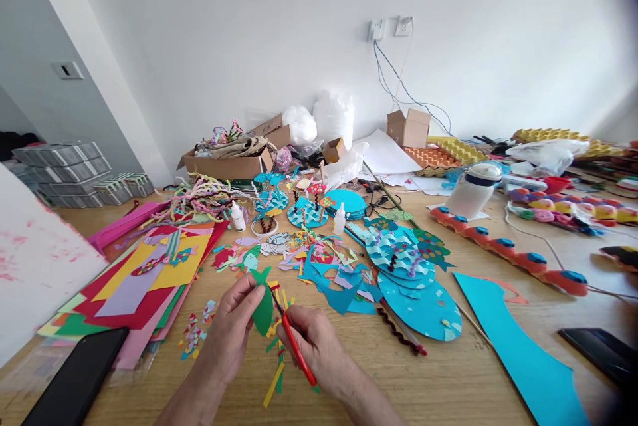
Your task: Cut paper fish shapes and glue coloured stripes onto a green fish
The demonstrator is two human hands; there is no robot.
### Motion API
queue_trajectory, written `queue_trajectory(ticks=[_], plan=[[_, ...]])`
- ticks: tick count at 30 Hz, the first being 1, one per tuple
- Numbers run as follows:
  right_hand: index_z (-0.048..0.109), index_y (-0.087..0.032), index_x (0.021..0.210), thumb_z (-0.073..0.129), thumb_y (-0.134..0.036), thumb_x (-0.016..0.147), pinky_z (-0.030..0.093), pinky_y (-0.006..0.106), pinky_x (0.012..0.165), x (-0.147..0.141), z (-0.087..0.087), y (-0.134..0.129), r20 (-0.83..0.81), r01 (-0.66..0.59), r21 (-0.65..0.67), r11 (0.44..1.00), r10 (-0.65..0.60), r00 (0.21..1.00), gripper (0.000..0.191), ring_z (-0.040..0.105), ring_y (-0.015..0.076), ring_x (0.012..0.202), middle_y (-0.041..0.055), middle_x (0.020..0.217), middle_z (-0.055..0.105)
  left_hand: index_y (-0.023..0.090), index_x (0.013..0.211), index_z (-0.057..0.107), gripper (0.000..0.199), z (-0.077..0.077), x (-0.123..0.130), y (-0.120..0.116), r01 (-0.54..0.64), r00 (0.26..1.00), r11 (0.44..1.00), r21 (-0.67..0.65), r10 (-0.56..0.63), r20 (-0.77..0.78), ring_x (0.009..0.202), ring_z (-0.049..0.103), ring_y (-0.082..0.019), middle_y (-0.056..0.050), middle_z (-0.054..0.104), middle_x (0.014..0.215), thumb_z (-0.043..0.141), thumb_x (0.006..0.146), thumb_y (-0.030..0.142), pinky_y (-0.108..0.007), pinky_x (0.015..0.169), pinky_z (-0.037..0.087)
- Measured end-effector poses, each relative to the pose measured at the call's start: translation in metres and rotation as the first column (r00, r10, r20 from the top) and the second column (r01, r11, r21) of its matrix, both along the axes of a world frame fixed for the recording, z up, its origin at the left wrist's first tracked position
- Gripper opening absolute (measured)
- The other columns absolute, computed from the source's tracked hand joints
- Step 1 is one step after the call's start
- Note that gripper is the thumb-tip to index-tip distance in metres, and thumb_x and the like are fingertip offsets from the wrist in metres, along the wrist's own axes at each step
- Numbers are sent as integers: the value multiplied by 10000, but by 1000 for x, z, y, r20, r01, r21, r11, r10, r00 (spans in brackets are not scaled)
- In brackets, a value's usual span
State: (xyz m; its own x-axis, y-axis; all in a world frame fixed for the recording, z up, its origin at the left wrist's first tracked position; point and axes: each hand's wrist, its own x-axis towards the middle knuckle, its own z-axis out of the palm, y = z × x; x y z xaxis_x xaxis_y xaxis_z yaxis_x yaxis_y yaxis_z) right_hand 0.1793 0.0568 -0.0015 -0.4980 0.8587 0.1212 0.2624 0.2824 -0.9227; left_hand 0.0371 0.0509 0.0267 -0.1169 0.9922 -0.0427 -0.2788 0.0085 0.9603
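Note:
Between the thumb and fingers of my left hand (234,310) is a green paper fish (262,312), its forked tail pointing up. My right hand (314,343) grips red-handled scissors (296,349), whose blades reach up beside the fish's right edge. Whether the blades touch the paper is hard to tell. Beneath the hands lie thin yellow and green paper strips (274,383). A pile of tiny coloured paper bits (197,329) sits left of my left hand. Just beyond the hands are a green-and-pink paper fish (250,257) and blue paper scraps (341,290).
Stacked coloured paper (117,300) and a black phone (74,379) lie at left. Two glue bottles (238,216) stand mid-table. Blue decorated discs (423,310) and a large blue paper sheet (518,346) are at right. Behind them are a cardboard box (224,165) and a lidded jar (473,192).

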Motion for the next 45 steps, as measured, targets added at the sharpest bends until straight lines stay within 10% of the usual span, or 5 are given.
queue_trajectory(ticks=[36, 41, 45], plan=[[412, -179, 586, 422, -319, 844, 225, 192, 443, -1, -3, 3, 19, 14, -25, 1000, -13, 1000, 294, 324, 72, 478, -61, 503, 373, 174, 663, 584, 190, 4, -4, 0, -43, 998, 999, 10, 43, -45, 549, 445, -110, 38, 514, 585, 665, 675, 346, -199, 523, 362], [510, -168, 609, 425, -306, 835, 199, 220, 456, -2, -6, 5, 318, 107, 159, 981, -153, 936, 279, 349, 87, 478, -21, 523, 492, 189, 708, 641, 158, 16, -21, -7, 74, 965, 997, 32, -64, -253, 609, 487, -143, 2, 581, 640, 624, 699, 346, -209, 559, 376], [595, -176, 683, 431, -284, 825, 197, 237, 467, 0, 0, 4, 499, 85, 231, 969, -193, 845, 243, 477, 114, 504, 41, 615, 632, 217, 611, 650, 66, 21, -30, -14, 257, 796, 966, -12, -218, -565, 644, 557, -192, -35, 664, 720, 634, 661, 256, -229, 573, 390]])
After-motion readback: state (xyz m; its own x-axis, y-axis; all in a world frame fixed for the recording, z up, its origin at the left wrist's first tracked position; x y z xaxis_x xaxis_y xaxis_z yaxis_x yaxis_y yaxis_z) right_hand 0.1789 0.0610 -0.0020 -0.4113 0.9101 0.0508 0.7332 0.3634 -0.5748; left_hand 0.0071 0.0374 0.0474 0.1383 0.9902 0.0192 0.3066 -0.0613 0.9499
